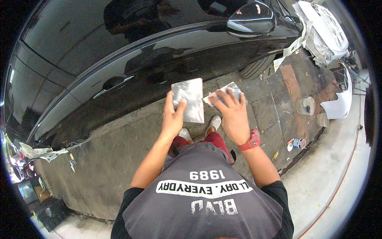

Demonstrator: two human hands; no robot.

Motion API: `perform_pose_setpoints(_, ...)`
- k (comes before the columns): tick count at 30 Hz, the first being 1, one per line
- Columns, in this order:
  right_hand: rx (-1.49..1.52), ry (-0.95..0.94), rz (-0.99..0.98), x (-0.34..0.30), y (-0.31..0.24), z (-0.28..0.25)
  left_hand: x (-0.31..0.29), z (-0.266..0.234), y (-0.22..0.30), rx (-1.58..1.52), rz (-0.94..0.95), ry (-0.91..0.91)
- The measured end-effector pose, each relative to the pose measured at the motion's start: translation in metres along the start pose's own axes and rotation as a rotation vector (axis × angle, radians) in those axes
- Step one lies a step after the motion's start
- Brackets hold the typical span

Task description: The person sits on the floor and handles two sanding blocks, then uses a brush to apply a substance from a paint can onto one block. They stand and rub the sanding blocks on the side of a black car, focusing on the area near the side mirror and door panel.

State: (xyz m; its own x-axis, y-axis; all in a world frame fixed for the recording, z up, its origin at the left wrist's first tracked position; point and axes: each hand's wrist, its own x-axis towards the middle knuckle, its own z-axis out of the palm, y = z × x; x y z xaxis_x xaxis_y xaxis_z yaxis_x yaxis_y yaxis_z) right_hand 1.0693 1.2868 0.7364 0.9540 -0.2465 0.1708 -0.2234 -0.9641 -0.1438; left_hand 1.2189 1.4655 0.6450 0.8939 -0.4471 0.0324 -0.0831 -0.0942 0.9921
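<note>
My left hand (174, 113) grips a flat rectangular pad (193, 93) by its left edge, thumb on the face towards me. The pad is smeared grey and white, with a reddish line along one edge. To its right, my right hand (234, 115), with a red watch on the wrist, is closed on a smaller flat grey-and-pale piece (235, 86); the fingers lie over its face and cover much of it. The two pieces are close together but appear apart. Both hands are in front of the glossy black car door (145, 77).
A chrome-trimmed door handle (114, 86) and a side mirror (251, 19) stick out from the car. On the right stand a whitish bucket (305, 106), a small can (298, 143) and white body panels (338, 101). Dark ribbed matting (115, 159) covers the floor.
</note>
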Motion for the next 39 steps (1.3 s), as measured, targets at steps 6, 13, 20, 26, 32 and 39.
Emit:
perform_pose_setpoints(6, 0.05, -0.055, -0.158, -0.019, -0.036, -0.002, 0.005, -0.01, 0.031, -0.112, -0.018, 0.22)
perform_pose_setpoints(13, 0.524, -0.017, -0.059, -0.02, -0.059, -0.012, 0.009, -0.006, 0.036, -0.703, -0.216, 0.01)
perform_pose_setpoints(20, 0.557, -0.047, 0.151, -0.003, -0.028, 0.0, -0.003, -0.008, 0.043, -0.732, -0.305, -0.151)
perform_pose_setpoints(26, 1.73, -0.124, 0.361, -0.002, -0.025, 0.002, 0.012, -0.012, 0.048, -0.716, -0.252, 0.017)
perform_pose_setpoints(32, 1.286, -0.17, 0.213, -0.009, -0.022, 0.0, 0.022, -0.007, 0.049, -0.609, -0.108, 0.25)
perform_pose_setpoints(39, 0.046, 0.18, -0.056, 0.014, -0.021, -0.028, 0.016, -0.008, 0.053, -0.324, -0.032, -0.169)
